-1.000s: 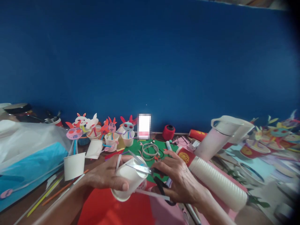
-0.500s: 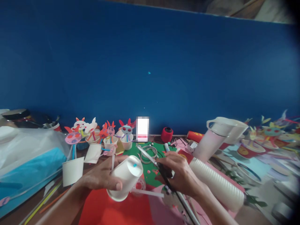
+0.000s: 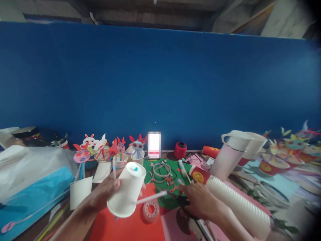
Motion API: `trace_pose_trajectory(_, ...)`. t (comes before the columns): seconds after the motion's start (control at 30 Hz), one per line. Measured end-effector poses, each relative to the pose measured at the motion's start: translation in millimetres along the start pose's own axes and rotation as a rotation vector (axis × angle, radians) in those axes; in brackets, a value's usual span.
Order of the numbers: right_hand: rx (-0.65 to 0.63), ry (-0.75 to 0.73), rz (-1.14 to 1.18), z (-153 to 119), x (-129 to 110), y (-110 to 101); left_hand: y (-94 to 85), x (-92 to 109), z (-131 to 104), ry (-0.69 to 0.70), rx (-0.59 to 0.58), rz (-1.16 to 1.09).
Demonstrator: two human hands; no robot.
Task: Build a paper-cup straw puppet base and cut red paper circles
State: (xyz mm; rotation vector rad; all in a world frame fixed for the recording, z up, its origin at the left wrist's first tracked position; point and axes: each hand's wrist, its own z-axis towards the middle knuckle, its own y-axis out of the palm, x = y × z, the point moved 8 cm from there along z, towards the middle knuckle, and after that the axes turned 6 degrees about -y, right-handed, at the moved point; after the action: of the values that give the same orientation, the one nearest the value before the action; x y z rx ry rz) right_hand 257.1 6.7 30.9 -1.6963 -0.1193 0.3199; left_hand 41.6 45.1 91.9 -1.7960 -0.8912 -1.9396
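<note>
An upside-down white paper cup (image 3: 127, 190) is gripped in my left hand (image 3: 110, 187); a small blue piece shows on its base. White straws stick out on both sides of the cup. My right hand (image 3: 198, 199) is beside dark-handled scissors (image 3: 182, 200), over the pink and green paper, its fingers partly hidden; whether it still grips them is unclear. A roll of tape (image 3: 151, 210) lies on the red paper (image 3: 130, 229) between my hands.
Paper cups with animal figures (image 3: 120, 157) stand at the back left. A stack of white cups (image 3: 238, 197) lies at the right, near a pitcher (image 3: 229, 154). A blue panel (image 3: 160, 83) rises behind, and a plastic bag (image 3: 32, 167) sits at left.
The cup is more upright and slightly left. My right hand and the scissors have lowered, and the blades no longer point up. The view has tilted up.
</note>
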Motion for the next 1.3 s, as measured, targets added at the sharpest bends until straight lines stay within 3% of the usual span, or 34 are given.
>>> trace_pose_trajectory(0.17, -0.073, -0.009, 0.031, 6.2, 5.4, 22.9, 0.1, 0.2, 4.2, -0.02, 0.013, -0.238)
trace_pose_trajectory(0.37, -0.059, -0.001, 0.038, 9.8, 10.4, 27.3, -22.8, -15.4, 15.8, -0.148, 0.291, -0.487)
trace_pose_trajectory(0.5, -0.047, -0.016, 0.042, 11.6, 7.8, 25.4, -38.2, -25.0, 19.2, -0.151, 0.458, -0.618)
trace_pose_trajectory(0.93, -0.025, 0.015, 0.006, 14.2, 11.2, 17.2, -45.7, -19.1, 15.1, -0.013, 0.585, -0.803)
trace_pose_trajectory(1.13, -0.04, 0.039, -0.035, 13.7, 13.4, 16.8, -46.5, -9.6, 10.5, 0.012, 0.65, -0.771)
trace_pose_trajectory(1.3, -0.035, 0.087, -0.124, 16.3, 9.6, 20.7, -54.6, -14.1, 7.8, 0.022, 0.724, -0.734)
